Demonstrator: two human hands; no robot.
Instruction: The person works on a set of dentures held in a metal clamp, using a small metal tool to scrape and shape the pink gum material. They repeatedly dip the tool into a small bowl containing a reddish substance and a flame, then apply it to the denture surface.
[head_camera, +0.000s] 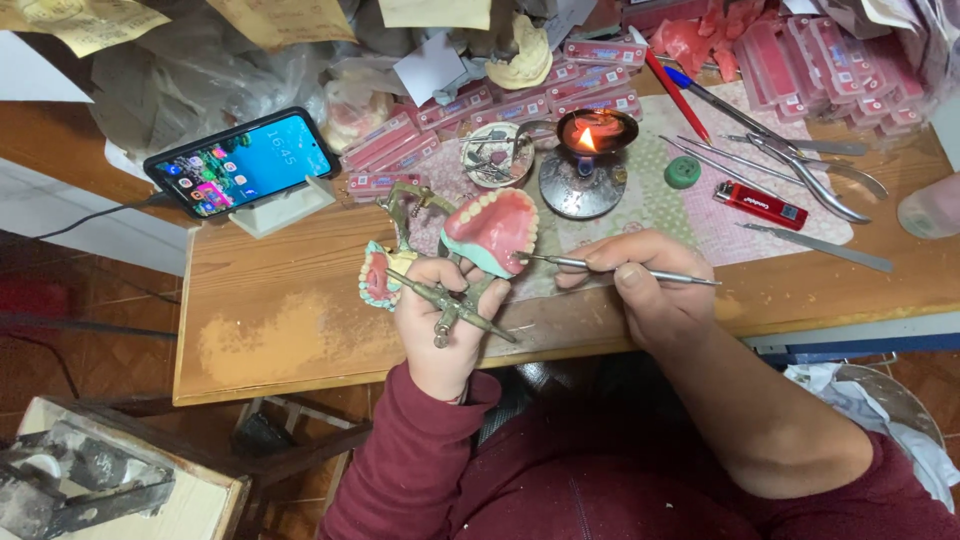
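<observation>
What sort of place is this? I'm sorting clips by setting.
Probably a dental technician's workbench. The left hand holds a metal hinged frame carrying pink wax dentures, the right hand a thin metal carving tool; a small lit spirit burner stands behind.

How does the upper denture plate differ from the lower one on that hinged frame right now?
The upper denture plate is swung open, its pink wax and teeth facing the camera; the lower denture plate is half hidden behind the left hand. The metal tool in the right hand touches the upper plate's edge; nothing touches the lower. Both show pink wax with pale teeth.
</observation>
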